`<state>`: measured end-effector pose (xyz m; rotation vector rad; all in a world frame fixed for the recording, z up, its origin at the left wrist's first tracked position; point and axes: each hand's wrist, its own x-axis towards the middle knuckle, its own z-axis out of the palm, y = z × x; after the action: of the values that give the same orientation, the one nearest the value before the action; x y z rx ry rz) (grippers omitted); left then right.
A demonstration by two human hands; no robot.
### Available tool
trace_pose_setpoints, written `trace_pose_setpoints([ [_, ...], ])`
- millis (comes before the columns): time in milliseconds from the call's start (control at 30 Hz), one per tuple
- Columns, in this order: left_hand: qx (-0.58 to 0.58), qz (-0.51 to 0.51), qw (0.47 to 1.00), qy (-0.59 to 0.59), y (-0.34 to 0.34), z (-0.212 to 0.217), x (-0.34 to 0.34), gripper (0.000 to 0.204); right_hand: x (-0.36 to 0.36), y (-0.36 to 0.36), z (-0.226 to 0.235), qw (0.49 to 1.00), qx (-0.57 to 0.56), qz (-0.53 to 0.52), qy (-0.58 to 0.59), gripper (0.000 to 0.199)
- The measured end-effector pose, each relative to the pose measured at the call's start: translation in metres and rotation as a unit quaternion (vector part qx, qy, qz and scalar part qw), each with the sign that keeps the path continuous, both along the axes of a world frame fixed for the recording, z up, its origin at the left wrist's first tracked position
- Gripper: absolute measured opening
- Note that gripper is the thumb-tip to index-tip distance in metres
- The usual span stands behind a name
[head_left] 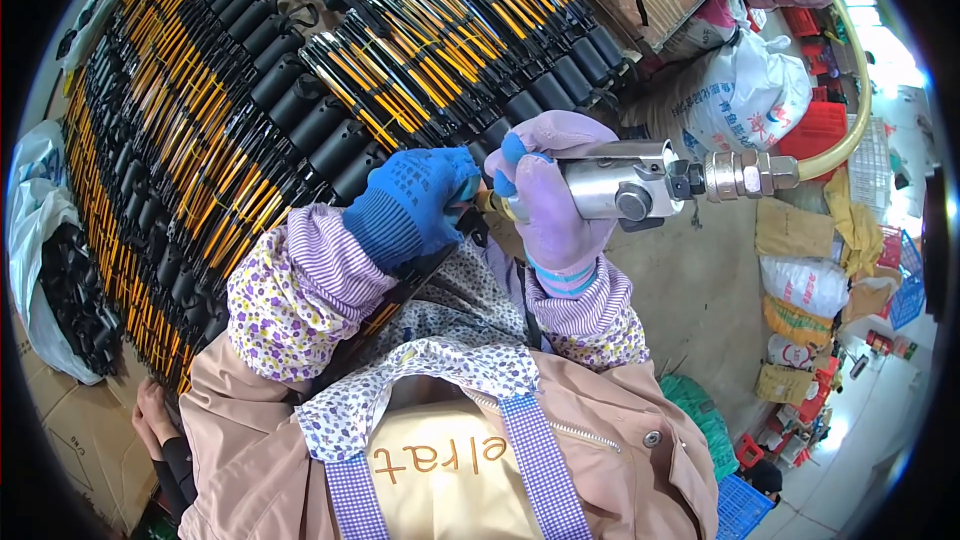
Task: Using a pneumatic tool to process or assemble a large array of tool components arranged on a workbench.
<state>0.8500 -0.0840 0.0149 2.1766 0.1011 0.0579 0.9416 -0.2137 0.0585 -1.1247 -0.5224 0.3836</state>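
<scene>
My right hand [555, 190], in a lavender glove with blue fingertips, is wrapped round a silver air-powered driver [625, 180]. The tool lies level, its brassy nose [490, 202] pointing left toward my other hand. My left hand [415, 202], in a blue knit glove, is closed at that nose. From beneath the left hand a dark folding umbrella frame [418, 278] with an orange rib runs down toward my lap; the gripped end is hidden by the fingers. Just beyond both hands lie bundled umbrella frames [430, 35] with orange ribs and black handles [550, 95].
Long rows of similar umbrella frames [190, 110] fill the left side. A pale air hose [858, 70] curves up from the tool's coupling. White sacks [740, 95] and red crates [815, 130] stand at the right. Another person's hand [152, 412] shows at the lower left.
</scene>
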Motion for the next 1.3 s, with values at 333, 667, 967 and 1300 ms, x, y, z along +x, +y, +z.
trace_pose_setpoints([
  [333, -0.026, -0.031, 0.999, 0.023, 0.007, 0.006, 0.008, 0.017, 0.002, -0.011, 0.013, 1.000, -0.008, 0.018, 0.000, 0.021],
  [667, -0.036, -0.033, 0.998, 0.031, 0.006, 0.003, 0.008, 0.016, -0.001, -0.008, -0.007, 0.998, 0.053, 0.042, 0.013, 0.022],
  [967, -0.049, 0.042, 0.997, 0.045, 0.012, 0.008, 0.009, 0.019, -0.003, -0.012, -0.005, 0.998, -0.042, 0.000, -0.055, 0.021],
  [1300, -0.105, 0.036, 0.994, 0.000, 0.018, -0.001, 0.007, 0.019, -0.003, -0.006, -0.007, 0.994, -0.070, 0.012, -0.088, 0.021],
])
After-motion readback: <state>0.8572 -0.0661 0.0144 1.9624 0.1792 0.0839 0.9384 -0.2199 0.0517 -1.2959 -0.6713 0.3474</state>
